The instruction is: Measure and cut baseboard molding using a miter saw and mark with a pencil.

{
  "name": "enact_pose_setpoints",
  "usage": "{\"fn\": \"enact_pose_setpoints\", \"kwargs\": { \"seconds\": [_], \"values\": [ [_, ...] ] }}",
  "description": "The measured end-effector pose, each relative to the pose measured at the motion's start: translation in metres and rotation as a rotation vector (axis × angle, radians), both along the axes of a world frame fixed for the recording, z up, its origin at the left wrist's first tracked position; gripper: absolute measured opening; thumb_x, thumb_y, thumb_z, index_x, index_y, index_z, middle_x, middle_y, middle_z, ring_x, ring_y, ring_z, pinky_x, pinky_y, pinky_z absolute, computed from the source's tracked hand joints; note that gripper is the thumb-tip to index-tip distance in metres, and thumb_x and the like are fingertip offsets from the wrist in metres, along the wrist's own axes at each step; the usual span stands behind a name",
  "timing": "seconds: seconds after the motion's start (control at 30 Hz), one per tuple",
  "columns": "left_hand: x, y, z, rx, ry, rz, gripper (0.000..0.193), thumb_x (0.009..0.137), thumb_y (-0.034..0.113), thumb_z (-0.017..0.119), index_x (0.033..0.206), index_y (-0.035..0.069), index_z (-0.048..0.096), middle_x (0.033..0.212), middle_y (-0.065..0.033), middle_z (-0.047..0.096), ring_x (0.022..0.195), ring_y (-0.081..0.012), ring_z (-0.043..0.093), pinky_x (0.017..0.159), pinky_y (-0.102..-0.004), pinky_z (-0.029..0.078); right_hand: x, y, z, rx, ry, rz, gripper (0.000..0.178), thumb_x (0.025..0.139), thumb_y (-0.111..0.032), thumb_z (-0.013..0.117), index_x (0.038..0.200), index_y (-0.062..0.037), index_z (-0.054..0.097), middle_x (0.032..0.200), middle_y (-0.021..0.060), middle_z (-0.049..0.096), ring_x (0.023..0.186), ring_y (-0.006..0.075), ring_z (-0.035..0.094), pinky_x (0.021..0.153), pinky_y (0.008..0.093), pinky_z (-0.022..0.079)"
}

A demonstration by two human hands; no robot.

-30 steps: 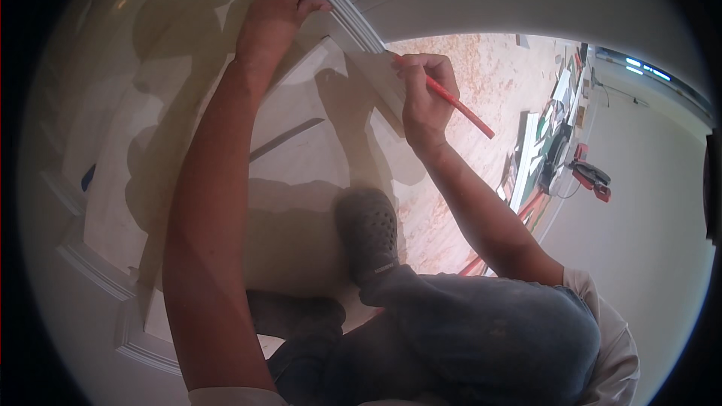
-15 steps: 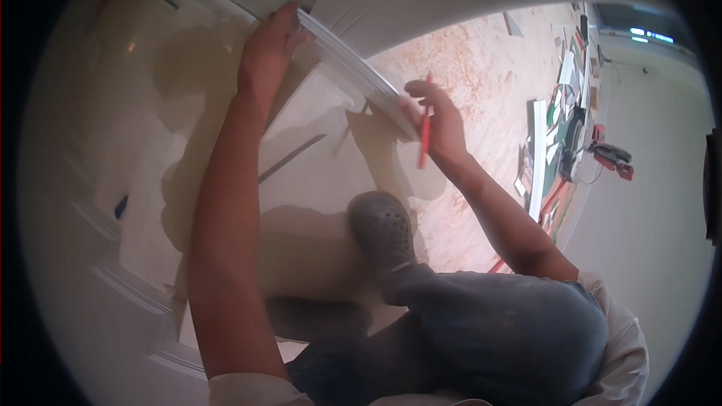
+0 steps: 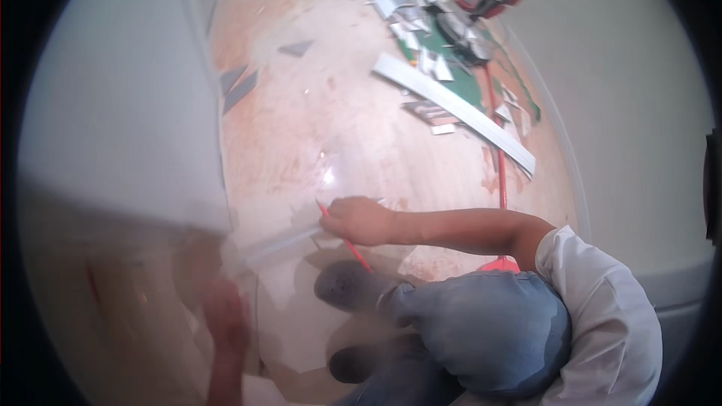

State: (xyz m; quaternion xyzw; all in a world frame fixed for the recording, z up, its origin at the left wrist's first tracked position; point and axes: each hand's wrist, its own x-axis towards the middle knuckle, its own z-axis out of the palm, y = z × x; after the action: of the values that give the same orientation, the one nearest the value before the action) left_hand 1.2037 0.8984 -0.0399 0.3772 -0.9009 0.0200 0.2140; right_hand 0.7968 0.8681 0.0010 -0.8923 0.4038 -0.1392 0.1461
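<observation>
We are judging the white trim strip (image 3: pixel 282 246) to be light & fairly stiff, w/ some flex likely along its length; its thin edges and ends are probably needing protection vs. dents, and its smooth-looking face is likely offering limited grip. For hold pts., we are favouring both long edges near each end, w/ fingers spanning the width. The strip is lying btwn. our L hand (image 3: pixel 227 312) and R hand (image 3: pixel 359 219), beyond the grey shoe (image 3: pixel 342 284); its R end is sitting approx. at the R fingers, its blurred L end near the L fingers. Our R fingers are gripping the red pencil (image 3: pixel 359 256); whether they're also touching the strip, we're not managing to tell. Our L fingers are showing too blurred for confirming open/closed state or contact.
</observation>
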Motion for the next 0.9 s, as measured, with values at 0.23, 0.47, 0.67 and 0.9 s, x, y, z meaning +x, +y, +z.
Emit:
{"fn": "enact_pose_setpoints", "kwargs": {
  "seconds": [0.23, 0.47, 0.67, 0.9],
  "values": [
    [-0.158, -0.004, 0.089, 0.407, 0.083, -0.078, 0.020, 0.085, 0.016, 0.073, 0.094, 0.005, 0.058, 0.087, -0.0169, 0.059, 0.084, -0.0379, 0.060, 0.075, -0.0513, 0.048, -0.068, 0.051, 0.083, 0.009, 0.040, 0.019, 0.015, 0.087, -0.019, 0.062, 0.089, -0.0063, 0.055, 0.082, 0.0130, 0.061, 0.083, 0.0352, 0.063, 0.068, 0.0474, 0.052],
    [-0.158, -0.005, 0.099, 0.640, -0.137, 0.134, 0.019, 0.084, 0.019, 0.074, 0.087, 0.004, 0.063, 0.085, -0.0191, 0.064, 0.085, -0.0417, 0.063, 0.075, -0.0536, 0.049, -0.134, -0.019, 0.126, 0.224, 0.108, -0.010, 0.043, 0.100, -0.048, 0.056, 0.094, -0.0056, 0.063, 0.082, 0.0175, 0.068, 0.080, 0.0419, 0.066, 0.071, 0.0510, 0.052],
    [-0.108, 0.005, 0.094, 0.895, -0.211, 0.411, 0.026, 0.084, 0.025, 0.077, 0.093, 0.002, 0.067, 0.087, -0.0221, 0.068, 0.085, -0.0444, 0.066, 0.077, -0.0524, 0.051, -0.268, -0.049, 0.077, -0.183, 0.079, -0.265, 0.037, 0.093, -0.028, 0.062, 0.123, -0.0074, 0.065, 0.111, 0.0209, 0.068, 0.110, 0.0392, 0.063, 0.097, 0.0478, 0.049],
    [-0.179, -0.077, 0.134, 0.906, -0.351, 0.298, 0.018, 0.086, 0.017, 0.076, 0.098, 0.004, 0.072, 0.093, -0.0199, 0.070, 0.090, -0.0408, 0.066, 0.079, -0.0470, 0.052, -0.516, -0.069, -0.015, 0.133, 0.228, -0.925, 0.037, 0.091, -0.007, 0.052, 0.125, -0.0060, 0.068, 0.127, 0.0205, 0.067, 0.118, 0.0383, 0.063, 0.101, 0.0457, 0.049]
  ]
}}
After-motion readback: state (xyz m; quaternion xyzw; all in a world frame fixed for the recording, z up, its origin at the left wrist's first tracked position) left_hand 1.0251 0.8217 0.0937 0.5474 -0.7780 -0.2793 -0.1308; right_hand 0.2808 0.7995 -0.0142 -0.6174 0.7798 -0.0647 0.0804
